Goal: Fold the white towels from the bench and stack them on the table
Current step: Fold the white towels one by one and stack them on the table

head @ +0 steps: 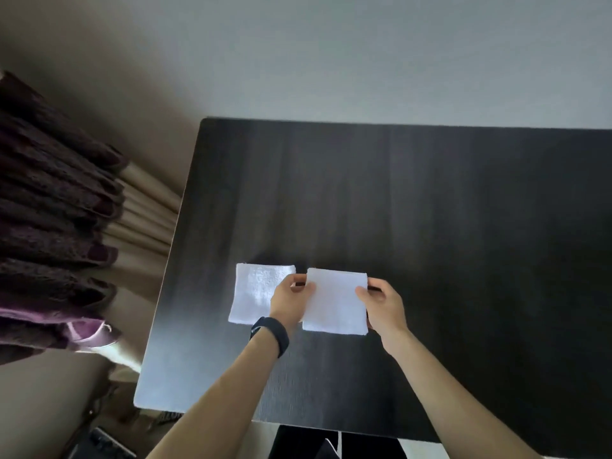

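Dark table — towel held, curtains beside

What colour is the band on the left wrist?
Black; smooth wrist band, best in head view.

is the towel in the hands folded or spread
Folded: the held towel is a small square, pinched by left hand and right hand.

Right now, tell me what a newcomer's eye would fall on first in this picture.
The bright white folded towel near the front of the dark table stands out first, pinched at its far corners by the left hand and the right hand. Just to its left lies a second folded white towel, partly hidden by the left hand. At the far left hangs dark purple fabric in folds.
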{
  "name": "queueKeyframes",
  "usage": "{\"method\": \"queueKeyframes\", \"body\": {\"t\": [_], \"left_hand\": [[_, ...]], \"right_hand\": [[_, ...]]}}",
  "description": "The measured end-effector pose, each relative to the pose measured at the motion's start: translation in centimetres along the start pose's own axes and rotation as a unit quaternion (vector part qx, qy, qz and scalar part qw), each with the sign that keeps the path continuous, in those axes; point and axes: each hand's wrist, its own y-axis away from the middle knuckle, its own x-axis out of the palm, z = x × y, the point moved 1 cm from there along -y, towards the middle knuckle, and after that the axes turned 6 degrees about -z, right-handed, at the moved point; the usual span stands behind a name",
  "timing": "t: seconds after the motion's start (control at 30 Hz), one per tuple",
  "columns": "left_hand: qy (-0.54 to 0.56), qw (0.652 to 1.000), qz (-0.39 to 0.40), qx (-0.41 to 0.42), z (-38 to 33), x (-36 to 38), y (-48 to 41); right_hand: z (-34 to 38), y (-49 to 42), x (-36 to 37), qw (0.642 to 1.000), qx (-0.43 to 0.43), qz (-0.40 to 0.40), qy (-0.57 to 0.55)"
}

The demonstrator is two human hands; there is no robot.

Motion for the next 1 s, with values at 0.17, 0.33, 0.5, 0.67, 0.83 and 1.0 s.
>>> {"method": "queueKeyframes", "body": {"t": [0.17, 0.33, 0.5, 0.67, 0.83, 1.0], "left_hand": [[-0.081, 0.996, -0.007, 0.022, -0.1, 0.4, -1.0], [-0.132, 0.990, -0.026, 0.038, -0.3, 0.5, -0.8], [-0.190, 0.978, -0.033, 0.083, -0.6, 0.2, 0.2], [-0.347, 0.881, -0.114, 0.301, 0.0, 0.0, 2.3], [-0.506, 0.727, -0.067, 0.459, 2.9, 1.4, 0.3], [-0.553, 0.696, -0.047, 0.456, 4.8, 0.8, -2.5]], "right_hand": [[-0.7, -1.1, 0.7, 0.999, -0.002, -0.018, 0.040], [-0.7, -0.9, 0.9, 0.996, -0.021, -0.017, 0.088], [-0.8, -0.2, 0.9, 0.990, -0.055, -0.037, 0.122], [-2.7, 1.1, 0.5, 0.936, -0.226, -0.172, 0.209], [-4.5, 0.5, 2.4, 0.807, -0.414, -0.114, 0.405], [-5.8, -1.3, 3.4, 0.785, -0.374, -0.058, 0.490]]}}
